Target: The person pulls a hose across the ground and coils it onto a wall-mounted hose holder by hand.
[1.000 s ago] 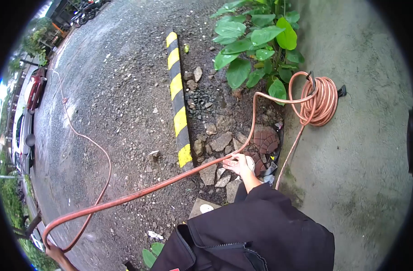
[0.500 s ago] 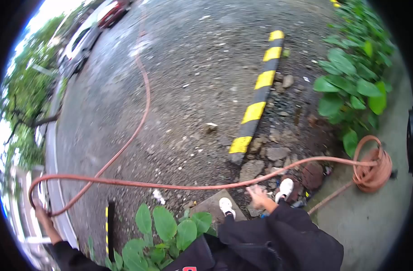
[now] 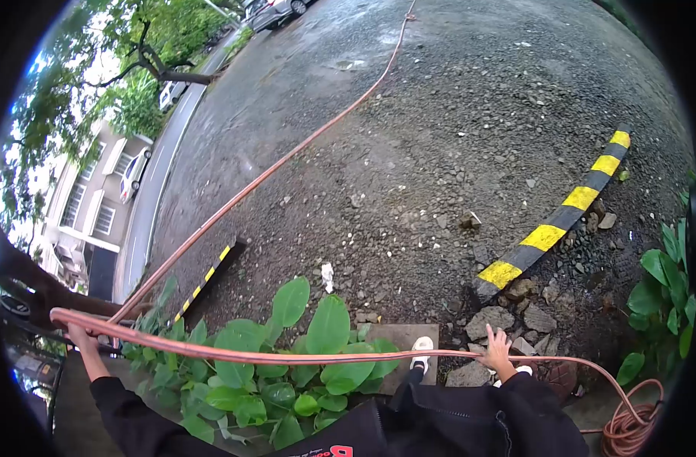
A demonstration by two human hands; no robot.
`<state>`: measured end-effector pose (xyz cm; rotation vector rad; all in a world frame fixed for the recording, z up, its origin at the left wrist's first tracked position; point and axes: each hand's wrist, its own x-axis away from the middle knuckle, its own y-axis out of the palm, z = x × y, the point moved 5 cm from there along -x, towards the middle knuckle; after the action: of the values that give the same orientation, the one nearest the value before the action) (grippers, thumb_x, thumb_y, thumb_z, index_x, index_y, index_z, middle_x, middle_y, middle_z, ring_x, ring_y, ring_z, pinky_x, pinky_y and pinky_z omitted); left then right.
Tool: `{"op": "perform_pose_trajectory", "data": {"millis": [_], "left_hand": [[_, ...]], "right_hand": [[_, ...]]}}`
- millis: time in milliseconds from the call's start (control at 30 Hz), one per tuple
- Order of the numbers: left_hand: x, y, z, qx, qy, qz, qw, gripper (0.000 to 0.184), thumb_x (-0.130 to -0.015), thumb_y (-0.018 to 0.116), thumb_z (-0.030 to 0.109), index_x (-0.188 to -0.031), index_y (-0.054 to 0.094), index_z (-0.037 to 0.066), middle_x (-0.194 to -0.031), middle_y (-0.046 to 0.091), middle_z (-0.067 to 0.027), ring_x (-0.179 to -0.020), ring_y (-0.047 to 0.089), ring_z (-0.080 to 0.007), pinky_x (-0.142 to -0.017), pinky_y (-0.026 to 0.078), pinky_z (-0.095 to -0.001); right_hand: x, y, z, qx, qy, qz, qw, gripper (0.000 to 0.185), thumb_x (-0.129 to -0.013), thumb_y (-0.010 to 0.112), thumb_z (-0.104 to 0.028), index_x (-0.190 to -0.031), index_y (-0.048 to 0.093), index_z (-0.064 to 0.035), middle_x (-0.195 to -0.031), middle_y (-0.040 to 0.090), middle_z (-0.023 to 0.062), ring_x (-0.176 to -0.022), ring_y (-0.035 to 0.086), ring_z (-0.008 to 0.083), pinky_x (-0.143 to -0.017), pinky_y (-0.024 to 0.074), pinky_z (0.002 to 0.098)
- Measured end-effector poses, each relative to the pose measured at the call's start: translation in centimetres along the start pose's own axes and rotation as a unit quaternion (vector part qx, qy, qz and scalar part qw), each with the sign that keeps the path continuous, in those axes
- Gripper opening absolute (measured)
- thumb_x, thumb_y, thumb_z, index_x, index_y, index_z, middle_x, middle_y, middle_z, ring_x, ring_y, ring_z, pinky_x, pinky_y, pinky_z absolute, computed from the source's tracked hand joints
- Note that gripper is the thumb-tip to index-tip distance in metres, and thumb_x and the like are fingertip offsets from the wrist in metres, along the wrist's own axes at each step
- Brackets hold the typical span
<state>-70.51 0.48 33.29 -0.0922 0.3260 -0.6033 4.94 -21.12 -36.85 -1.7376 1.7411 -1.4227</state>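
Observation:
A long reddish-orange hose (image 3: 302, 357) runs across in front of me. At the far left, my left hand (image 3: 85, 339) is closed around it where it doubles back in a tight bend. From that bend, one length stretches away over the gravel. The other length passes to the right, toward a coiled bundle of hose (image 3: 628, 428) at the lower right. My right hand (image 3: 498, 353) has its fingers spread, with the hose running right by the palm. Whether the palm touches the hose, I cannot tell.
Black-and-yellow kerb strips (image 3: 544, 237) (image 3: 204, 282) lie on the gravel ground (image 3: 348, 198). Broken stones (image 3: 491, 323) sit near my feet. Leafy plants (image 3: 329, 324) grow just ahead, with more at the right. Beyond the road (image 3: 151, 202) stands a building (image 3: 96, 190).
My view has swung left. The wide loop at my left hand has narrowed to a tight bend, and the length leading away has straightened. My right hand stays spread, now right at the hose.

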Motion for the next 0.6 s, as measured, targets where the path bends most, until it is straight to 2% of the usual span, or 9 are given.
{"op": "perform_pose_trajectory", "data": {"millis": [67, 133, 167, 200, 267, 333, 400, 433, 600], "left_hand": [[-0.6, -5.2, -0.3, 0.11, 0.082, 0.062, 0.989, 0.027, -0.086, 0.043, 0.034, -0.066, 0.04, 0.016, -0.053, 0.037, 0.0046, -0.034, 0.031, -0.0097, -0.037, 0.039, -0.0262], [-0.2, -8.0, 0.6, 0.145, 0.004, 0.028, 0.989, 0.033, -0.088, 0.039, 0.041, -0.065, 0.036, 0.017, -0.047, 0.02, 0.0057, -0.035, 0.023, -0.0088, -0.037, 0.03, -0.026], [0.4, -8.4, 1.5, 0.135, -0.006, 0.024, 0.991, 0.034, -0.088, 0.04, 0.04, -0.064, 0.033, 0.017, -0.047, 0.02, 0.0057, -0.035, 0.022, -0.0091, -0.037, 0.03, -0.0261], [0.5, -8.3, 2.1, 0.125, -0.016, 0.019, 0.992, 0.036, -0.088, 0.041, 0.04, -0.063, 0.031, 0.016, -0.046, 0.02, 0.0056, -0.035, 0.02, -0.0094, -0.036, 0.029, -0.0263], [0.6, -7.5, 3.3, 0.114, 0.009, 0.054, 0.992, 0.04, -0.088, 0.041, 0.039, -0.058, 0.029, 0.015, -0.044, 0.018, 0.005, -0.034, 0.018, -0.0099, -0.038, 0.028, -0.026], [1.7, -4.6, 4.4, 0.107, 0.03, 0.031, 0.993, 0.042, -0.088, 0.041, 0.038, -0.056, 0.028, 0.015, -0.044, 0.017, 0.0046, -0.034, 0.018, -0.01, -0.039, 0.028, -0.0262], [3.2, -0.6, 4.8, 0.1, 0.044, 0.006, 0.994, 0.044, -0.089, 0.04, 0.038, -0.053, 0.026, 0.015, -0.043, 0.016, 0.0043, -0.034, 0.017, -0.0101, -0.04, 0.029, -0.0264], [3.9, 1.5, 5.0, 0.093, 0.05, -0.007, 0.994, 0.045, -0.089, 0.04, 0.038, -0.052, 0.026, 0.015, -0.043, 0.016, 0.0042, -0.034, 0.017, -0.0101, -0.041, 0.029, -0.0265], [0.8, 6.2, 4.9, 0.114, 0.026, -0.056, 0.992, 0.049, -0.089, 0.039, 0.038, -0.048, 0.021, 0.017, -0.041, 0.016, 0.0038, -0.034, 0.018, -0.0107, -0.043, 0.028, -0.0272]], "right_hand": [[-0.5, 2.6, -2.0, 0.084, -0.061, -0.106, 0.989, 0.084, -0.059, 0.069, -0.04, -0.129, 0.027, -0.0192, -0.122, 0.033, 0.0158, -0.116, 0.028, 0.0345, -0.091, 0.0227, 0.0605], [-0.1, 5.0, -2.8, 0.138, -0.1, -0.252, 0.952, 0.077, -0.064, 0.066, -0.042, -0.129, 0.028, -0.0255, -0.127, 0.031, 0.0148, -0.121, 0.025, 0.0319, -0.089, 0.0237, 0.0604], [0.3, 6.9, -3.2, 0.154, -0.119, -0.395, 0.898, 0.072, -0.067, 0.063, -0.036, -0.129, 0.028, -0.0286, -0.133, 0.028, 0.0104, -0.123, 0.024, 0.0313, -0.091, 0.0202, 0.061], [0.0, 8.2, -3.4, 0.152, -0.122, -0.395, 0.898, 0.072, -0.067, 0.063, -0.036, -0.129, 0.028, -0.0286, -0.133, 0.028, 0.0104, -0.123, 0.024, 0.0313, -0.091, 0.0202, 0.061], [1.5, 12.6, -2.9, 0.192, -0.159, -0.553, 0.795, 0.068, -0.069, 0.06, -0.031, -0.13, 0.028, -0.0287, -0.132, 0.033, 0.0071, -0.122, 0.029, 0.0307, -0.092, 0.0188, 0.0615], [2.1, 14.8, -2.2, 0.205, -0.171, -0.578, 0.771, 0.065, -0.072, 0.056, -0.027, -0.13, 0.026, -0.0276, -0.128, 0.039, 0.0059, -0.118, 0.036, 0.0312, -0.09, 0.0185, 0.0645], [2.7, 15.1, -1.6, 0.198, -0.154, -0.55, 0.797, 0.065, -0.073, 0.055, -0.022, -0.13, 0.027, -0.0266, -0.124, 0.044, 0.0077, -0.113, 0.042, 0.0323, -0.087, 0.0214, 0.0666], [2.7, 15.7, -1.3, 0.149, -0.109, -0.5, 0.846, 0.071, -0.069, 0.059, -0.015, -0.131, 0.026, -0.0264, -0.125, 0.043, 0.0078, -0.113, 0.042, 0.0326, -0.086, 0.0227, 0.0674], [4.2, 15.2, -1.8, 0.111, -0.119, -0.57, 0.805, 0.081, -0.064, 0.061, -0.007, -0.132, 0.023, -0.0294, -0.128, 0.04, 0.0078, -0.114, 0.041, 0.032, -0.085, 0.0251, 0.0665]]}}
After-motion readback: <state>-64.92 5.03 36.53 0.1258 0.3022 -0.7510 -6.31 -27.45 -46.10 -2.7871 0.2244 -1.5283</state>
